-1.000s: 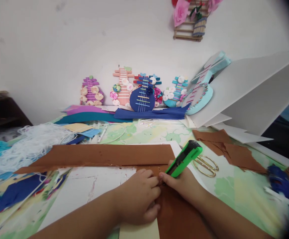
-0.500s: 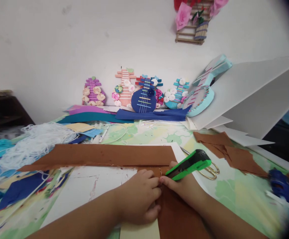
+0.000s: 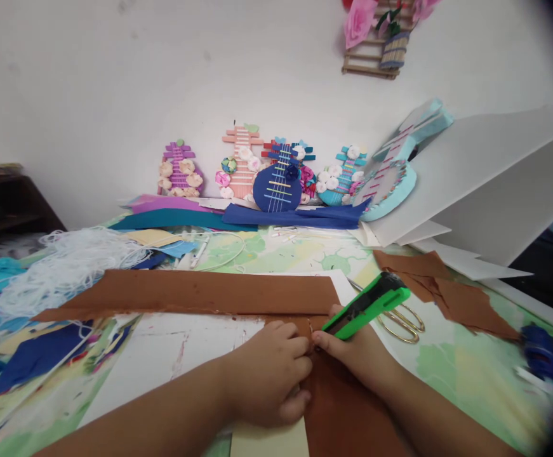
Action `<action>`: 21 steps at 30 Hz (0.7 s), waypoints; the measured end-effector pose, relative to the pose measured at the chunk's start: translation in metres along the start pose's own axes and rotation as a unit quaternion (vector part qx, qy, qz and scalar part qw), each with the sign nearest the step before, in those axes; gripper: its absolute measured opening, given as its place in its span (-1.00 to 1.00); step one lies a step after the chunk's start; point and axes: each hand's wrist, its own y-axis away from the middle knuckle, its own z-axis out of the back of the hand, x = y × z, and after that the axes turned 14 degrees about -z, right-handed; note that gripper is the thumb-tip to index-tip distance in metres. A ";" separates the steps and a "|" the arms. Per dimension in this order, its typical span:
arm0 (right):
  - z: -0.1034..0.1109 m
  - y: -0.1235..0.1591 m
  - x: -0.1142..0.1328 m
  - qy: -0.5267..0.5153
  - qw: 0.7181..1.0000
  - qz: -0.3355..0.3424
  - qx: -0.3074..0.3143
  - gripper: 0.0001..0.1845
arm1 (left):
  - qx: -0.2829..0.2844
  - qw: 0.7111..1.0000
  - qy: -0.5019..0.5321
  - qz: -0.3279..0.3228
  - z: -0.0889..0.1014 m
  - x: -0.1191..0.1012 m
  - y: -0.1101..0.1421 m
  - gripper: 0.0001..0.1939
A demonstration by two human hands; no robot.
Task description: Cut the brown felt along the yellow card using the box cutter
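My right hand (image 3: 369, 358) is closed round a green and black utility knife (image 3: 369, 304), which points up and to the right. Its thumb and fingertips press near the top of a brown paper sheet (image 3: 347, 406). Beside it, touching the same sheet's left edge, is my left hand (image 3: 271, 371), with its fingers curled in; the fingertips are partly hidden. Below that hand shows a cream board (image 3: 269, 441). Along the far side runs a long brown folded strip (image 3: 200, 293), lying on a white board (image 3: 147, 355).
Gold-handled scissors (image 3: 402, 324) lie right of the knife, with brown scraps (image 3: 466, 304) beyond. White cord (image 3: 71, 266) is heaped at left above blue paper scraps (image 3: 42, 358). Paper lutes, one dark blue (image 3: 276, 187), stand at the wall. A blue tape dispenser (image 3: 543, 355) sits at right.
The whole view has shifted slightly. Both hands keep nearly the same hold at the brown paper, and the knife stays in my right hand.
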 end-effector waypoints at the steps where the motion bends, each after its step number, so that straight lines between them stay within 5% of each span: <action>1: 0.000 0.000 0.000 -0.007 1.000 -0.007 -0.002 -0.70 | 0.000 1.000 0.003 0.001 0.000 0.000 0.000 -0.84; 21: 0.003 0.008 0.004 -0.021 0.999 0.011 -0.025 -0.71 | 0.004 1.000 0.017 -0.006 0.001 0.001 0.000 -0.82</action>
